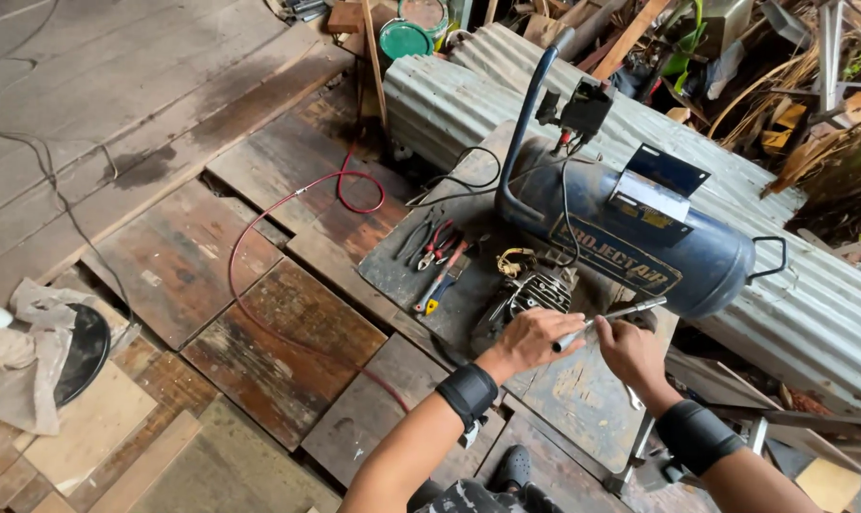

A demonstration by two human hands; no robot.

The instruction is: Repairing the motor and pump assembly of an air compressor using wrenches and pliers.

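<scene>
So the thing in hand is a slim metal T-handle wrench [609, 314], lying at a slant just above the dark worktop [583, 399], right next to the finned engine cylinder [537, 293]. It's bare steel, so stiff and fairly light, but probably a bit slick if there's oil around; best grabbed along the shaft or across the crossbar end, not the tip. The left hand [530, 340] is closed around the lower end of the shaft, and the right hand [630, 350] is pinched on it a little further up. I think the tip sits near the cylinder, but the hands hide it. Further out: red-handled pliers [437, 245] and a screwdriver [440, 280] lie to the left, and the blue compressor tank [630, 237] sits behind on corrugated sheet [449, 104].
</scene>
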